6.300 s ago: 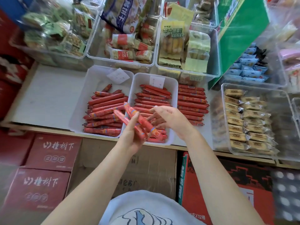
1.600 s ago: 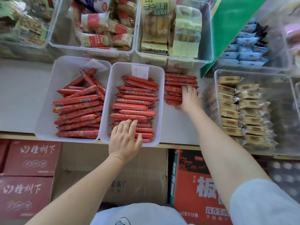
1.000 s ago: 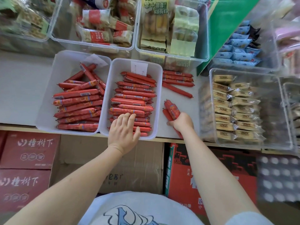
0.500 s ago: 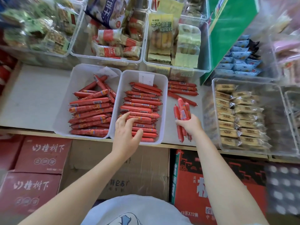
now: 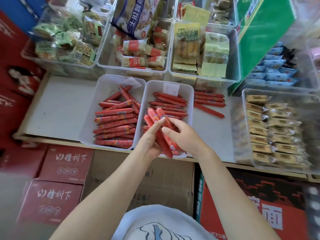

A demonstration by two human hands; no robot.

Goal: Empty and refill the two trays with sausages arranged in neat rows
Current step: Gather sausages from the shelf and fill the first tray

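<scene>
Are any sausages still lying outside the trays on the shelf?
Yes. A few loose sausages lie on the shelf just right of the right tray.

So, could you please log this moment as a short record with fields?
left hand: holds the bundle of red wrapped sausages
right hand: grips same bundle
left white plastic tray: sausages mostly in rows, a few askew at back
right white plastic tray: rows of sausages
loose red sausages on shelf: right of trays

Red sausages in two adjacent white trays, rows untidy.
</scene>
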